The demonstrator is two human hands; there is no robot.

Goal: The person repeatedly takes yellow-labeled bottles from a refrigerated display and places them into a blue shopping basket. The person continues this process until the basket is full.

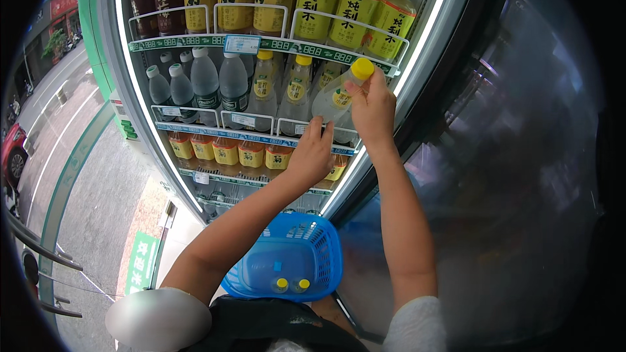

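A clear bottle with a yellow cap and yellow label (331, 99) is tilted at the right end of the cooler's middle shelf. My right hand (373, 107) is closed round its upper part, just below the cap. Held low at the bottle's bottom end is my left hand (313, 156), its fingers stretched out and their tips at the bottle or just in front of it; exact contact is unclear. Matching bottles (297, 91) stand beside it behind the wire guard. Below my arms sits a blue plastic basket (329, 248) containing two yellow-capped bottles (290, 285).
Large yellow-labelled bottles (319, 3) and dark ones fill the upper shelf. Clear water bottles (204, 81) stand at middle left, with orange-capped drinks (225, 152) underneath. The glass door (495, 189) stands open on my right. A pavement and a red car (14, 150) show at left.
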